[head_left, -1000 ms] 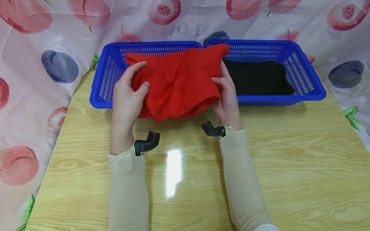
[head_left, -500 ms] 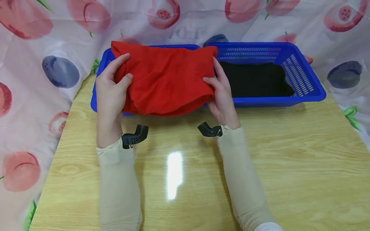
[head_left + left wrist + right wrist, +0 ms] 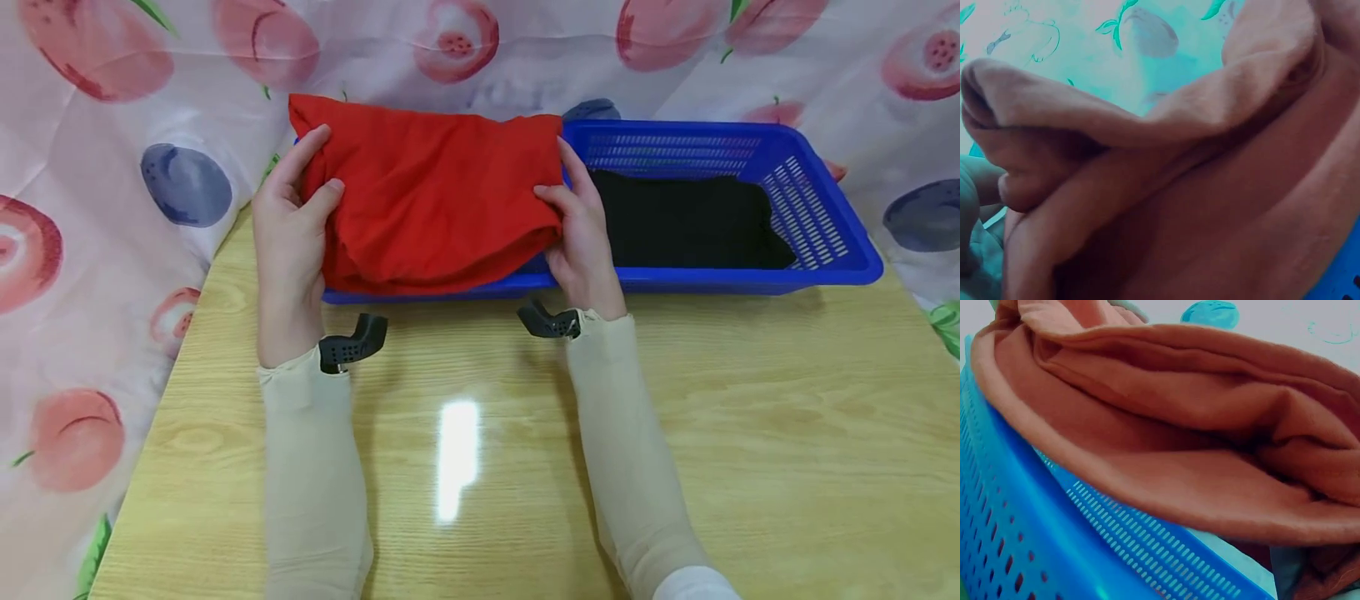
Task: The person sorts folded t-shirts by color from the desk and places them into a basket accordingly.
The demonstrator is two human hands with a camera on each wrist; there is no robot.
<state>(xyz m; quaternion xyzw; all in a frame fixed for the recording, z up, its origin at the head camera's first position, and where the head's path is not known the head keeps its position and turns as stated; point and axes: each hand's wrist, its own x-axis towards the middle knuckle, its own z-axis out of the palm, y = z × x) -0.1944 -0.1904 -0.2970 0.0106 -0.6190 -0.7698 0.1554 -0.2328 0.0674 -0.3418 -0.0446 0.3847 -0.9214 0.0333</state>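
A folded red garment (image 3: pixel 442 196) hangs stretched between both hands, in front of and over the left blue basket (image 3: pixel 480 292). My left hand (image 3: pixel 288 242) grips its left side, thumb in front. At the right side my right hand (image 3: pixel 588 242) pinches it the same way. In the left wrist view the garment (image 3: pixel 1197 181) fills most of the picture in loose folds. Its layered lower edge (image 3: pixel 1147 481) shows in the right wrist view above the slotted basket wall (image 3: pixel 1141 531). The garment hides most of the left basket and its inside.
A right blue basket (image 3: pixel 727 279) stands beside the left one, with a folded black cloth (image 3: pixel 690 221) inside. Both are on a wooden table (image 3: pixel 750 433), against a fruit-print curtain (image 3: pixel 555 42). Black wrist cameras (image 3: pixel 356 343) stick out from the sleeves.
My left hand has moved left and my right hand slightly left, so the red garment is stretched wider and covers more of the left basket. The head view has shifted a little.
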